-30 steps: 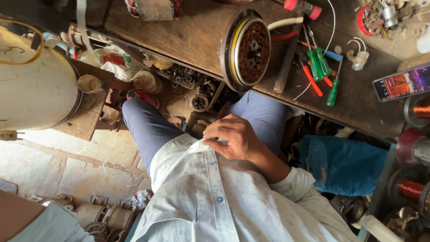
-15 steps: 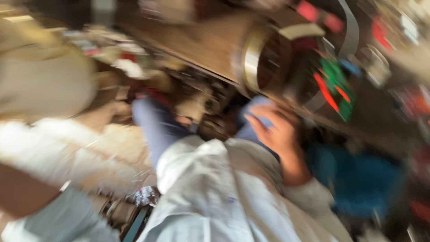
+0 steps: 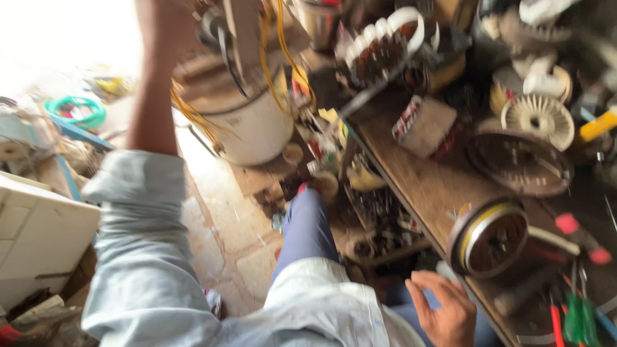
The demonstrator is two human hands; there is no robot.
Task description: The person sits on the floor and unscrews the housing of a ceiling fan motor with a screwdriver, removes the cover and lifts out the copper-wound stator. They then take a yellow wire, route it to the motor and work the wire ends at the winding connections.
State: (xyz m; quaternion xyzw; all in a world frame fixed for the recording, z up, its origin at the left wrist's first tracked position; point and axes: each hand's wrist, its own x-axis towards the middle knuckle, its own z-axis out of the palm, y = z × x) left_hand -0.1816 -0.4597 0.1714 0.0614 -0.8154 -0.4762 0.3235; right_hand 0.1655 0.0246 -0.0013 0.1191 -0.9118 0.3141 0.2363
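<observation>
**Left arm raised, right hand low by the stator**

Left hand lifted at 11 o'clock, blurred against bright light; cannot tell whether its fingers are spread or curled. Right hand at 5 o'clock, fingers loosely spread, holding nothing. Round motor stator lies on its side at the bench edge, just beside that hand at its 1 o'clock. White drum stands at 11 o'clock.

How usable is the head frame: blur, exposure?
Head view: motion blur throughout, worst on the raised left hand and the clutter at top right; top left corner is blown out white by daylight; the right hand and round motor stator on the wooden bench stay readable, though soft.
</observation>
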